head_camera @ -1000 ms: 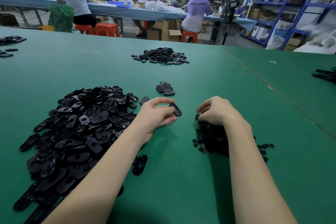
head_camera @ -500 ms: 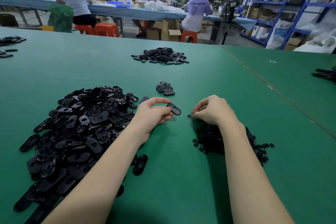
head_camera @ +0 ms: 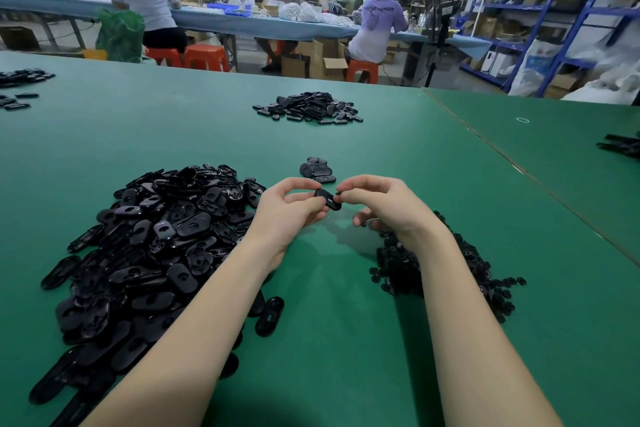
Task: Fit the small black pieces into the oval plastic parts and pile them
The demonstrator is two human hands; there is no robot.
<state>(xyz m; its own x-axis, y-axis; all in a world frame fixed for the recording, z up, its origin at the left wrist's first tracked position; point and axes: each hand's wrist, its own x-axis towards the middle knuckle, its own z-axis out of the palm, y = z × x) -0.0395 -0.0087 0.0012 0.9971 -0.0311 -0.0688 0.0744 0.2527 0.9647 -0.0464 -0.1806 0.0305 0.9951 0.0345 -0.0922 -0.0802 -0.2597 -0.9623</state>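
2 hands meet above green table (head_camera: 346,322): left hand (head_camera: 289,210) pinches oval part (head_camera: 327,199); right hand (head_camera: 381,203) fingertips pinch its far end.

Big heap of ovals (head_camera: 145,253) sits at 9 o'clock on the table (head_camera: 346,340), small bits (head_camera: 446,270) at 3, both hands (head_camera: 289,210) (head_camera: 384,206) meet dead centre, little stack (head_camera: 318,170) just behind them, another pile (head_camera: 308,107) way out at 12
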